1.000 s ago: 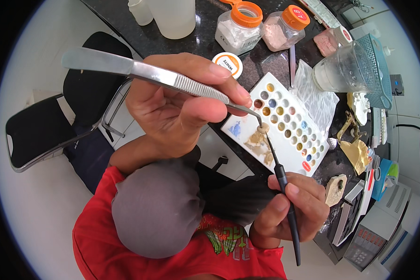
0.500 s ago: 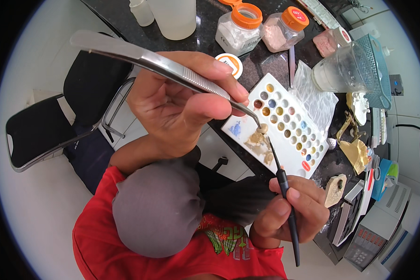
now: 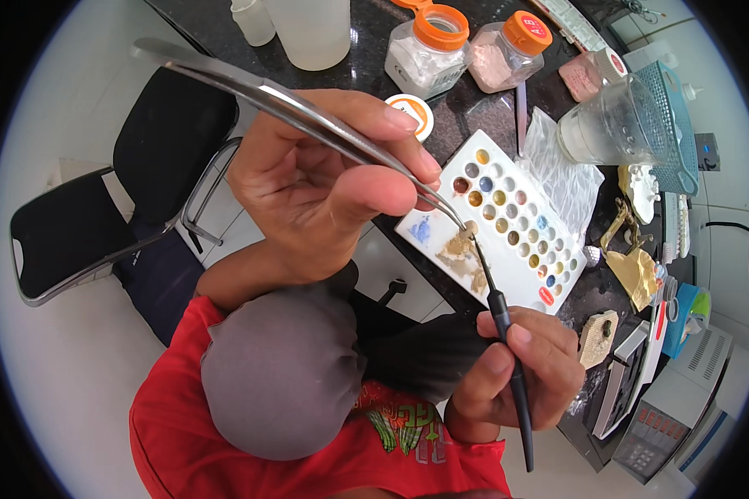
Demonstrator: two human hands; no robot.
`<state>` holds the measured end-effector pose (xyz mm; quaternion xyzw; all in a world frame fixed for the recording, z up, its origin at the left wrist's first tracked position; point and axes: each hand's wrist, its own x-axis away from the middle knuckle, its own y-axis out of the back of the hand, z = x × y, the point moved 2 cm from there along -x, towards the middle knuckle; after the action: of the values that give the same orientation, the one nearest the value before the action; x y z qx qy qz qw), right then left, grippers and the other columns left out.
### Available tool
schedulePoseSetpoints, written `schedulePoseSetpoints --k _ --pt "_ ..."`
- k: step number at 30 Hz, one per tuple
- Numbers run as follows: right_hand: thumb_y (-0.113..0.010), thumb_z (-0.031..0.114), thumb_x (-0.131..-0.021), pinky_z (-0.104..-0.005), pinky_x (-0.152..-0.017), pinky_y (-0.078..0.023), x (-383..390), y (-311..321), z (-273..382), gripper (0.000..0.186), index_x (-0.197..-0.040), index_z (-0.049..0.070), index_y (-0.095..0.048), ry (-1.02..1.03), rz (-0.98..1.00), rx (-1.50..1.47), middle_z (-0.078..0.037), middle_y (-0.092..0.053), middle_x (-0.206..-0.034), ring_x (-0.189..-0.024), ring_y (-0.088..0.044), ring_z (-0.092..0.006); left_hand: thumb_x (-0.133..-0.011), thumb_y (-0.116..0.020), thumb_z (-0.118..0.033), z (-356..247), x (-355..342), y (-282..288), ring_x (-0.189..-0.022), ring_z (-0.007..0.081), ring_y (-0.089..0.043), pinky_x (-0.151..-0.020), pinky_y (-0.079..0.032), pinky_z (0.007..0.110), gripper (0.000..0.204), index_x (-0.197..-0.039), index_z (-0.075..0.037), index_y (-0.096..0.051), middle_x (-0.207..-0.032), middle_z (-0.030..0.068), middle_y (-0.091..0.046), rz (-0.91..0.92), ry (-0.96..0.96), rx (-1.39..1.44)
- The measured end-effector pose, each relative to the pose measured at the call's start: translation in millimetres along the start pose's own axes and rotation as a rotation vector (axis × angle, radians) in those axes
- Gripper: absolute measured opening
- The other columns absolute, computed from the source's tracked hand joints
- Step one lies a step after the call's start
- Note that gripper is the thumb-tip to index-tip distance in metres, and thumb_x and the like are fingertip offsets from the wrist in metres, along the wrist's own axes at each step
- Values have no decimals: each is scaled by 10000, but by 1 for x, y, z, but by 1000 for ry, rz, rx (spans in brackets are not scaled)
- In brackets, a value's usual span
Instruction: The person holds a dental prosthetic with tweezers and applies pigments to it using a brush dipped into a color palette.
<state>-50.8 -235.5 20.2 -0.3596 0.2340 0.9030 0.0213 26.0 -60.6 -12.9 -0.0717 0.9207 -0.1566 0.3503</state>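
Observation:
My left hand (image 3: 324, 166) pinches a pair of metal tweezers (image 3: 308, 125). Their bent tips grip a small tooth-coloured dental crown (image 3: 469, 229) above a white palette (image 3: 441, 218). In my right hand (image 3: 528, 366) is a slim black-handled brush (image 3: 516, 378), its tip touching or nearly touching the crown from below. Brown and blue paint smears mark the palette's near left part, below the crown. Rows of round wells with coloured pastes (image 3: 513, 237) fill its other side.
Behind the palette stand an open orange-lidded jar (image 3: 429, 54), a closed powder jar (image 3: 508, 50) and a clear cup (image 3: 612, 125). A crumpled plastic sheet (image 3: 562, 162) lies beside the palette. Farther right are plaster models (image 3: 641, 191) and a small machine (image 3: 674, 407). A black chair (image 3: 175, 125) stands left.
The tweezers have rolled slightly in my left hand, turning the crown a little. The brush tip has risen to the crown's lower side, and its handle has shifted slightly left.

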Motion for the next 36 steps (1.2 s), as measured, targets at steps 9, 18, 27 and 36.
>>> schedulePoseSetpoints --k 9,18,27,36 --pt "-632 -28 -669 -246 -505 -479 0 -1 -1 271 -929 -5 -559 12 -18 -11 -121 -594 -729 -599 -598 -197 -794 -631 -364 1 0 1 -583 175 -587 -425 -511 251 461 -1023 7 -482 -708 107 -577 10 -13 16" --pt "-635 -37 -659 -246 -504 -485 0 -2 -1 268 -916 -8 -564 14 -23 -23 -120 -593 -722 -581 -598 -201 -797 -633 -358 1 0 1 -590 173 -587 -431 -517 254 452 -1022 3 -482 -709 104 -576 5 -11 18" --pt "-627 -35 -649 -256 -483 -494 0 -2 0 268 -909 -6 -565 12 -21 -32 -116 -589 -711 -576 -600 -204 -800 -624 -375 0 0 -1 -571 165 -576 -417 -505 249 456 -1022 -5 -480 -702 100 -572 4 10 3" --pt "-619 -22 -670 -253 -488 -484 2 3 0 251 -911 -2 -553 -7 -72 -47 -110 -589 -708 -575 -590 -196 -838 -569 -396 -3 -2 -2 -570 174 -584 -429 -502 250 459 -1052 -4 -464 -713 107 -575 1 61 -41"
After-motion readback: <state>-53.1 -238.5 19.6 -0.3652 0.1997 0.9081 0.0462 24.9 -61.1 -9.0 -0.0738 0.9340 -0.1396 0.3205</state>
